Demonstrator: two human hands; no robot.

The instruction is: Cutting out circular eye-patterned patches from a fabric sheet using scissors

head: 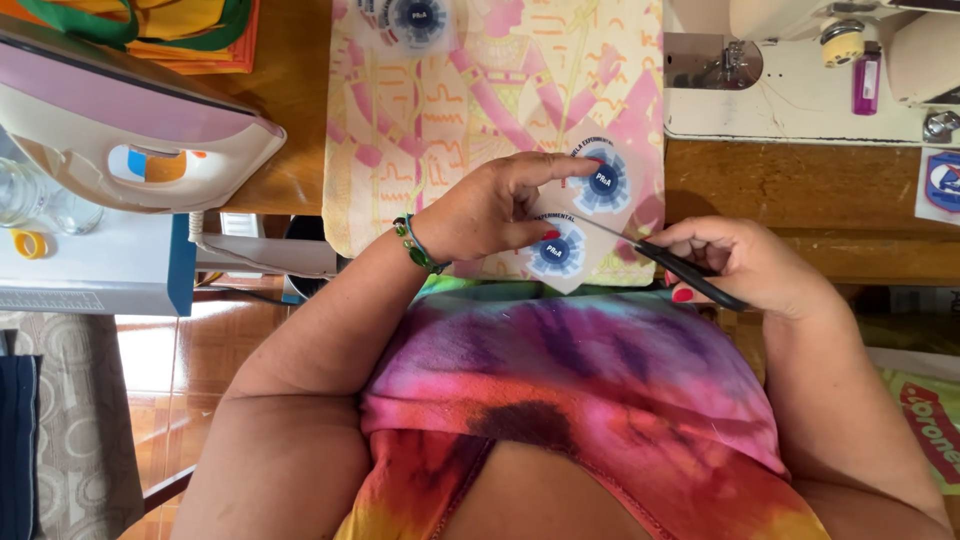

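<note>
From the head camera, the left hand [490, 210] lies on a sheet [585, 215] of clear film printed with round blue badges, index fingertip pressing by the upper badge [603, 181] and thumb pinching beside the lower badge [556, 252]; it looks spread this way to keep the film flat and taut where the blade meets it, so the hand is closed on the sheet in a pinch, not laid open. The right hand [745, 262] is curled around the black handles of scissors [660, 256], gripping them firmly, low and close to the body, which seems to give a steady angle for a fine cut. The scissors' long axis runs from lower right to upper left: handles toward the right hand, thin tip pointing up-left into the gap between the 2 badges, just beside the left thumb. The sheet sits at the near edge of a wooden table [800, 190], on top of a pink and yellow patterned cloth [450, 100], its lower edge hanging slightly over toward the lap. Another badge sheet [415, 20] lies at the far end of the cloth, well apart from the hands. An iron [130, 120] rests on a board at the left, and a white sewing machine [800, 80] stands at the upper right
</note>
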